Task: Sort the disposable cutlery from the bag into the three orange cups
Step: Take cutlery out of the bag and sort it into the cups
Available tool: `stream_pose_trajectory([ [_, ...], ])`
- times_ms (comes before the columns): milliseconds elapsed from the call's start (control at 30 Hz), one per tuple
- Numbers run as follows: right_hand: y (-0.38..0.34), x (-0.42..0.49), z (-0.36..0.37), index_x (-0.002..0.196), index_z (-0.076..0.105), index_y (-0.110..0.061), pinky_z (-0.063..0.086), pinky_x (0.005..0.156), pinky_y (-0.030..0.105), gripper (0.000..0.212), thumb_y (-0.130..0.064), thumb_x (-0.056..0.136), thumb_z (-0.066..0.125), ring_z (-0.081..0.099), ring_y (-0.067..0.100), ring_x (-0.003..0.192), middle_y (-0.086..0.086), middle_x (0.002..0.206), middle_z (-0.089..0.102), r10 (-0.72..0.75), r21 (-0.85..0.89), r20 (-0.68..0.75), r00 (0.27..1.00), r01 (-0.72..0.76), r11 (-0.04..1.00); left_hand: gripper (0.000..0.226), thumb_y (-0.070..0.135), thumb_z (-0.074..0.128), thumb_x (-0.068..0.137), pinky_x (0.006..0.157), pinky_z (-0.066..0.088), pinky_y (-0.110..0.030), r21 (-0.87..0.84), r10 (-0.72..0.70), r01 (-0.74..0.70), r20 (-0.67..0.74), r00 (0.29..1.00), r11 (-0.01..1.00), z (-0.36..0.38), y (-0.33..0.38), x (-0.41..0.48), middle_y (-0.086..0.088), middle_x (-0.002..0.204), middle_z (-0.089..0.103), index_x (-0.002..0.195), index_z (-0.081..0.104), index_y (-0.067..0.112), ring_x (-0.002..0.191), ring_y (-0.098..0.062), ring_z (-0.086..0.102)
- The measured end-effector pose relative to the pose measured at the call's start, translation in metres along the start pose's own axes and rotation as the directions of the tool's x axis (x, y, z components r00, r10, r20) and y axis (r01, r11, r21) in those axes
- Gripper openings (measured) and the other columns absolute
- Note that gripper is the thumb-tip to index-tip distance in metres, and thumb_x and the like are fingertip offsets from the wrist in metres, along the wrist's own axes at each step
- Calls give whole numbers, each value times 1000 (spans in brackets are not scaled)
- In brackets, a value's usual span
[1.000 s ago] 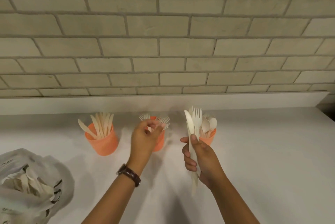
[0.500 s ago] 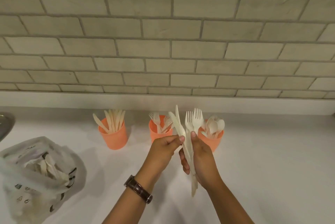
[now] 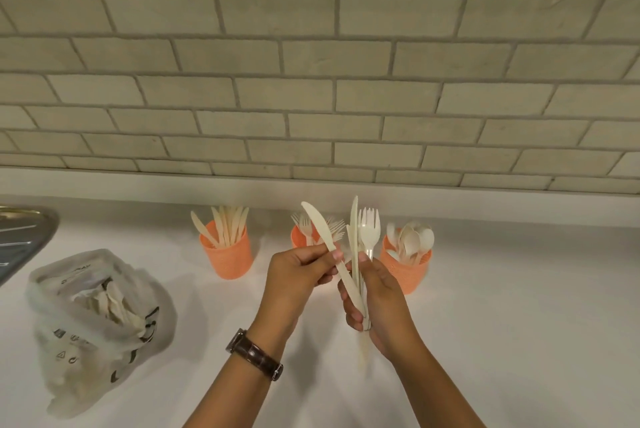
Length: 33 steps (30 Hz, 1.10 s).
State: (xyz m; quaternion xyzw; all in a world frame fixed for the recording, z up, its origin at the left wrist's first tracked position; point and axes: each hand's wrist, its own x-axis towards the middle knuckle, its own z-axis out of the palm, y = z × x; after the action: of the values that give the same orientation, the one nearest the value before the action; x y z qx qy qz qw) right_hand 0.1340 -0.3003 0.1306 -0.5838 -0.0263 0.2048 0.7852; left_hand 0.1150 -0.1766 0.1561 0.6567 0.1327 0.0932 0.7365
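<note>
Three orange cups stand in a row near the wall: the left cup [image 3: 231,256] holds knives, the middle cup [image 3: 300,237] holds forks, the right cup [image 3: 405,271] holds spoons. My right hand [image 3: 377,303] grips a bundle of cutlery [image 3: 360,247] upright, with a fork and a knife on top. My left hand [image 3: 294,277] pinches a pale knife [image 3: 320,231] by its middle, tilted left out of that bundle. The translucent bag [image 3: 97,313] with more cutlery lies at the left.
A white counter [image 3: 519,306] runs to a grey brick wall. The rim of a metal sink [image 3: 24,237] shows at the far left edge. A brown watch sits on my left wrist.
My left hand left the fork cup, came back to the bundle and took hold of a knife, which now tilts away from the rest. The view shifted right.
</note>
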Motion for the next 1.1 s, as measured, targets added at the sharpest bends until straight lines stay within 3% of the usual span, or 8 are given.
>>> stream_pose_trajectory([
  [200, 3, -1, -1, 96, 51, -12, 37, 35, 22, 20, -31, 99, 43, 45, 12, 37, 6, 60, 54, -151, -349, -41, 988, 128, 928, 7, 16, 70, 81, 68, 58, -25, 264, 34, -24, -35, 999, 964, 9, -5, -2, -2, 70, 72, 83, 75, 21, 60, -9, 67],
  [367, 6, 3, -4, 101, 52, -11, 44, 35, 27, 21, -30, 98, 46, 49, 19, 33, 8, 58, 55, -165, -427, 9, 986, 153, 891, 10, 15, 68, 83, 68, 59, -28, 264, -52, 63, -47, 998, 963, 6, -3, -6, -7, 69, 72, 78, 75, 9, 59, -13, 66],
  [467, 9, 8, 2, 104, 53, -15, 47, 37, 29, 19, -31, 98, 47, 52, 25, 36, 2, 53, 59, -140, -411, 45, 989, 146, 900, 11, 12, 67, 84, 66, 58, -24, 147, -118, 122, -42, 992, 982, -7, 0, -6, -2, 65, 72, 77, 75, 8, 59, -12, 66],
  [600, 11, 14, 19, 109, 50, -15, 44, 36, 25, 19, -29, 99, 43, 52, 25, 34, 0, 54, 59, -107, -353, 83, 991, 129, 927, 12, 11, 64, 86, 60, 55, -18, 115, -144, 147, -37, 989, 982, -30, 6, 2, 0, 60, 70, 79, 72, 6, 55, -7, 65],
  [767, 17, 24, 27, 94, 47, -13, 29, 33, 20, 14, -25, 99, 43, 36, 15, 30, 9, 65, 49, -55, -253, -67, 996, 36, 967, 15, 8, 64, 86, 57, 55, -16, 51, 1, 13, -253, 968, 999, -83, 26, 38, 2, 52, 65, 72, 69, 7, 50, -7, 63],
  [900, 29, 29, 37, 89, 53, -10, 21, 38, 17, 21, -28, 98, 46, 29, 11, 34, 8, 65, 45, -2, -127, -169, 986, -20, 992, 16, 20, 66, 86, 64, 53, -20, 236, 205, -111, -423, 883, 965, -141, 32, 83, -5, 64, 66, 70, 67, 15, 55, -5, 64],
  [967, 34, 31, 49, 91, 56, -7, 21, 37, 16, 26, -31, 97, 47, 29, 10, 34, 6, 62, 45, 10, -54, -174, 985, -20, 998, 25, 24, 66, 85, 62, 48, -25, 357, 257, -100, -426, 867, 929, -163, 20, 103, -13, 65, 66, 66, 65, 8, 60, -15, 64],
  [1100, 37, 35, 74, 95, 56, -6, 20, 37, 17, 30, -32, 97, 42, 28, 11, 35, 7, 62, 45, 18, 169, -109, 994, 0, 986, 27, 16, 70, 81, 58, 40, -27, 534, 128, 62, -312, 942, 843, -185, -17, 129, -8, 55, 61, 56, 61, 10, 56, -23, 57],
])
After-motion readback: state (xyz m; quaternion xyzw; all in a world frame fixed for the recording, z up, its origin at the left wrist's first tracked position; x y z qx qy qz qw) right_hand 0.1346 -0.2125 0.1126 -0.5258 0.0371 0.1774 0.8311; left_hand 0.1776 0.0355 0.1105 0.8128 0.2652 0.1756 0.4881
